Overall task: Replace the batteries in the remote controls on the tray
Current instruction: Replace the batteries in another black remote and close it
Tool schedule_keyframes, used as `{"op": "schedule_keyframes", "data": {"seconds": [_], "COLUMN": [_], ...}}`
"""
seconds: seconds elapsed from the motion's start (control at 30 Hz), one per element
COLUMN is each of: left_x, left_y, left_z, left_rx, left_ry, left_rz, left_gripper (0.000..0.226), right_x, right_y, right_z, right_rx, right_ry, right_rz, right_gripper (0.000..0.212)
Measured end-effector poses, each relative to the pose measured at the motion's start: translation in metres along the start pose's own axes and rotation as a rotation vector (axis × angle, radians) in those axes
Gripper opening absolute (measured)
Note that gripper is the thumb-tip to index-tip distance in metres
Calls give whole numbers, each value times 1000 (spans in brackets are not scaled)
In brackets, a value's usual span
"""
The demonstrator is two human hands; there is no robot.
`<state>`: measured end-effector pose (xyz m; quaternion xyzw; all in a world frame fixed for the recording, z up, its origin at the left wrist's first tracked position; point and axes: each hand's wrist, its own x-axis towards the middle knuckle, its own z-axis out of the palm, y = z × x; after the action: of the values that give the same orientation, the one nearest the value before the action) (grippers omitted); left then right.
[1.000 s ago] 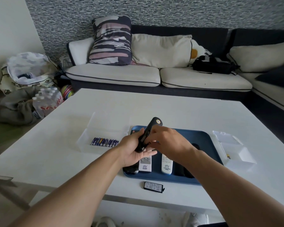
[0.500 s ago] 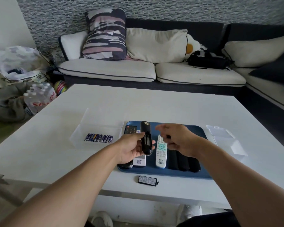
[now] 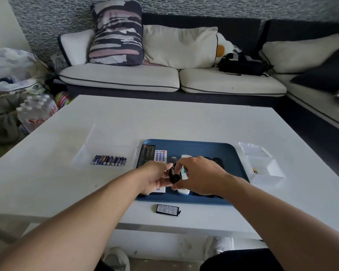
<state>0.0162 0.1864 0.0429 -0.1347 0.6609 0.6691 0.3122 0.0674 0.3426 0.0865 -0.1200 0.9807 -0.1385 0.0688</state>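
The tray (image 3: 204, 148) sits mid-surface (image 3: 184, 118). Left of it, batteries (image 3: 108, 160) lie in a box (image 3: 82, 159); right, another box (image 3: 266, 171). A cover (image 3: 167, 209) lies before the tray; remotes (image 3: 160, 156) lie on it.

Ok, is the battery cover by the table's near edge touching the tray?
Apart. The head view shows the battery cover lying flat on the table, with a strip of white tabletop between it and the tray.

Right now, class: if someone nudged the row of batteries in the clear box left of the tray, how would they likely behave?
The batteries are small cylinders lying on their sides, so they would probably roll. The clear box has low walls, which should stop them. Packed side by side, a push on one would likely shift its neighbours too.
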Motion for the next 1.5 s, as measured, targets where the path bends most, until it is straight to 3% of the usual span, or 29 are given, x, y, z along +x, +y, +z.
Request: {"op": "schedule_keyframes", "data": {"seconds": [0.1, 0.23, 0.4, 0.6, 0.73, 0.8, 0.87, 0.93, 1.0, 1.1, 1.17, 1.23, 1.33, 1.5], "left_x": [0, -4, -5, 1, 3, 8, 13, 20, 27, 39, 42, 45, 50, 63], "left_y": [-2, 8, 10, 9, 12, 14, 14, 13, 11, 10, 10, 10, 8, 6], "left_z": [-5, -15, -23, -30, -23, -13, -2, 11, 21, 35, 45, 58, 77, 100], "left_rx": [219, 586, 711, 663, 568, 528, 483, 475, 491, 528, 570, 582, 572, 583], "left_ry": [22, 283, 392, 419, 433, 425, 409, 365, 320, 261, 244, 226, 195, 161], "left_rz": [33, 268, 345, 380, 467, 520, 566, 596, 627, 665, 681, 694, 697, 712], "left_gripper": [27, 30, 23, 20, 16, 15, 15, 14, 13, 12, 12, 12, 13, 13], "right_x": [2, 6, 11, 18, 21, 18, 14, 5, -6, -21, -25, -29, -34, -29], "right_y": [0, 1, -2, -1, 6, 24, 48, 76, 99, 135, 164, 189, 208, 221], "right_z": [8, 21, 34, 43, 23, 9, -3, -17, -31, -44, -42, -39, -37, -21], "right_rx": [-11, -38, -59, -36, 301, 628, 984, 1206, 1276, 1074, 779, 460, 75, -71], "right_ry": [-13, -15, -98, -169, -212, -197, -211, -163, -41, 229, 335, 317, 135, 99], "right_rz": [-6, 15, -8, 14, 127, 266, 397, 510, 561, 642, 700, 720, 701, 712], "right_gripper": [40, 41, 39, 36, 35, 32, 15, 25, 37, 31, 27, 26, 34, 43]}}
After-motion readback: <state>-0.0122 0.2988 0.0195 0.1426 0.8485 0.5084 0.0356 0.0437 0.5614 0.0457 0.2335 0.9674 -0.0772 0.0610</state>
